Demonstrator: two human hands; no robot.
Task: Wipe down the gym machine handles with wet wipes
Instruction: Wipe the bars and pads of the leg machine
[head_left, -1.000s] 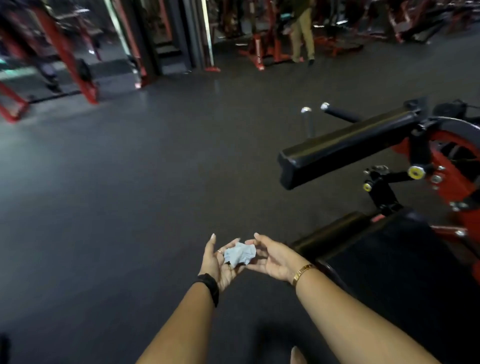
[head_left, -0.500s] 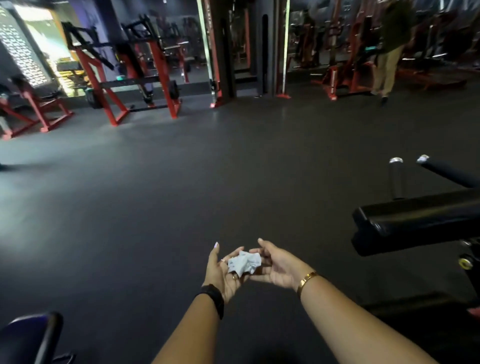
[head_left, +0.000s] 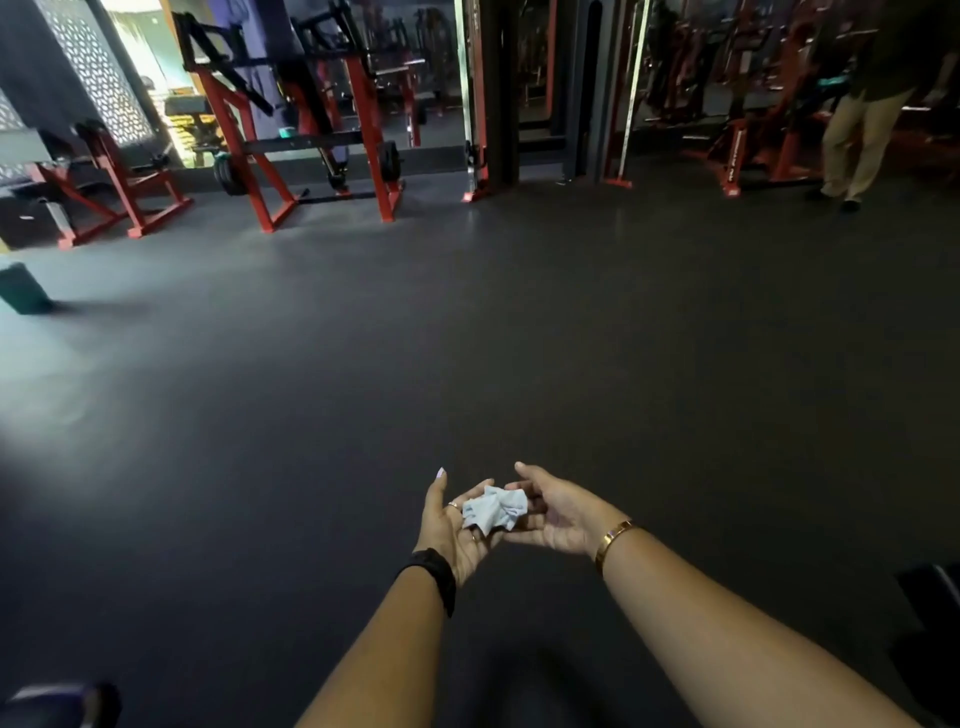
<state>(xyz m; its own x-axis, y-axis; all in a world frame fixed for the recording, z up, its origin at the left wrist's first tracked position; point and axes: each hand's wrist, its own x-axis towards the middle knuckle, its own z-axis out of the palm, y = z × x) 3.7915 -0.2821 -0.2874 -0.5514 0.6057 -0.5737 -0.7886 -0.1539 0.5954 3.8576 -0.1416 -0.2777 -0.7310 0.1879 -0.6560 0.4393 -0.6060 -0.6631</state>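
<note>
A crumpled pale blue wet wipe (head_left: 493, 512) sits between my two hands, low in the middle of the view above the dark floor. My left hand (head_left: 449, 540), with a black wristband, cradles it from the left in curled fingers, thumb pointing up. My right hand (head_left: 561, 512), with a gold bracelet, holds the wipe's right side with its fingertips, thumb raised. No machine handle is near my hands; only a dark corner of a machine (head_left: 930, 587) shows at the right edge.
Wide dark rubber floor (head_left: 467, 338) stretches ahead. Red-framed machines (head_left: 291, 156) line the back wall, with more at the back right. A person (head_left: 862, 130) walks at the far right. A green block (head_left: 21, 288) lies at the left, and a dark pad (head_left: 52, 701) is at the bottom left.
The view has swung left and up, so the black padded machine with its handles has slid out on the right. Both hands still hold the wipe.
</note>
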